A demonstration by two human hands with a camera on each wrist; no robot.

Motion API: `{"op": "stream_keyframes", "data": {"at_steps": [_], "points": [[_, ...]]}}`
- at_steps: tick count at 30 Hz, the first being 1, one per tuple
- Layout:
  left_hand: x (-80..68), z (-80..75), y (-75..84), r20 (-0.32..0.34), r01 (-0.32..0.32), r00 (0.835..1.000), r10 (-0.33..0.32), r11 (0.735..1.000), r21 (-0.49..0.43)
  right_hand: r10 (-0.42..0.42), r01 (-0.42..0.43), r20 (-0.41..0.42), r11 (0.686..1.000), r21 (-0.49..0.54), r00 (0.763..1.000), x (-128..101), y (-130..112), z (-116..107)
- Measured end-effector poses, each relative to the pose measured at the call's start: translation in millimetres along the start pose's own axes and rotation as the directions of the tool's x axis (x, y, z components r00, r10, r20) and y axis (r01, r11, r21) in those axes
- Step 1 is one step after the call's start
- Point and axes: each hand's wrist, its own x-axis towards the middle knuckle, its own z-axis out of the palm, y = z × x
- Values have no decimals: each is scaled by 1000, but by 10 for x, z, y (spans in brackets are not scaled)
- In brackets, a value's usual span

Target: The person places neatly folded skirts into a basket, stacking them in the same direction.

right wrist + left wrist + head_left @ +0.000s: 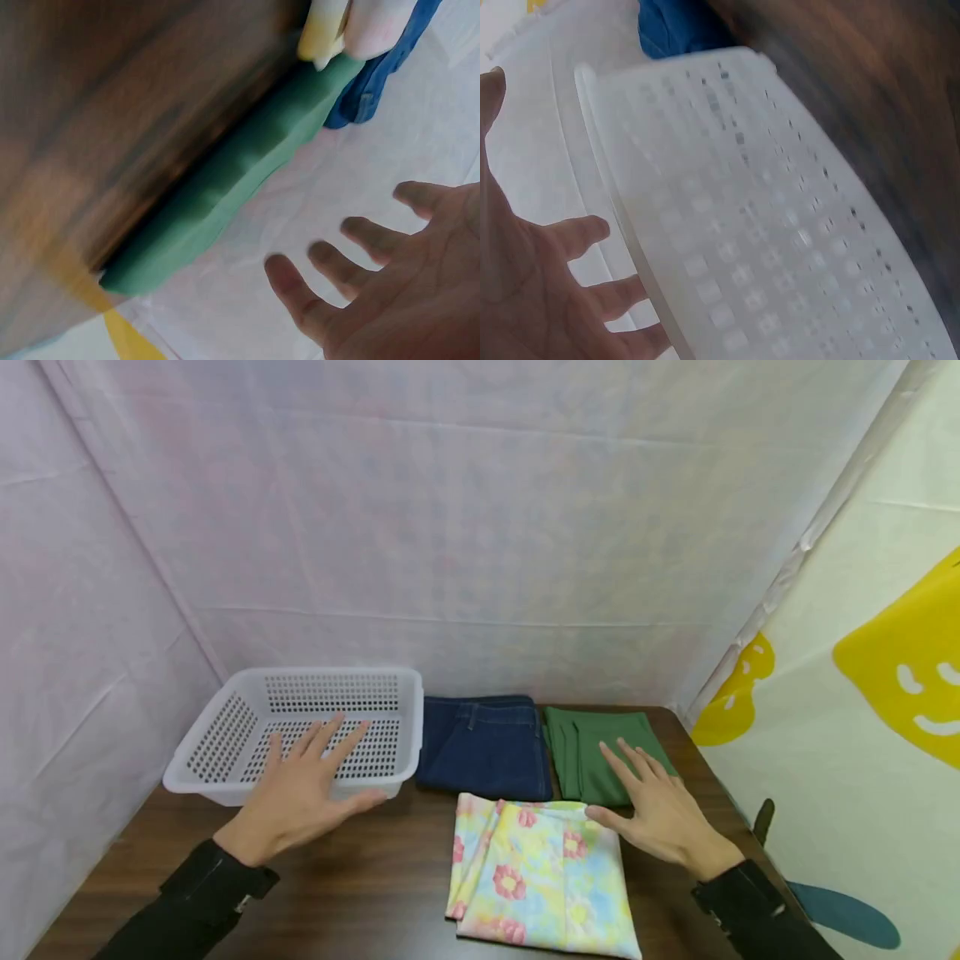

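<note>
A dark wooden bench (360, 877) carries a white basket (225, 735) at ten o'clock. The left hand (296, 797) hovers spread over its near rim; the right hand (656, 810), fingers apart, hovers over the green cloth (585, 747) at two o'clock, holding nothing. A flat, two-sided lift would likely keep folds.

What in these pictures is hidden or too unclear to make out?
- Head view: whether the left hand touches the white perforated plastic basket or hovers above it.
- Head view: whether the right hand rests on the folded green cloth.
- Left wrist view: the basket's holes are motion-blurred.
- Right wrist view: the dark wooden table is smeared by blur.
</note>
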Motion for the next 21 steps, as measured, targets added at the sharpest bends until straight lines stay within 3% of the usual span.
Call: {"op": "stream_keyframes", "data": {"at_steps": [9, 16, 21], "points": [[-145, 203, 354, -81, -127, 989, 123, 991, -44, -8, 8, 20, 1000, 0, 1000, -168, -193, 54], [-234, 355, 655, -130, -274, 955, 267, 961, -36, 65, -70, 116, 997, 45, 991, -271, -296, 76], [-255, 435, 854, -112, -366, 926, 361, 930, -27, 129, -148, 209, 986, 76, 969, -316, -320, 98]]}}
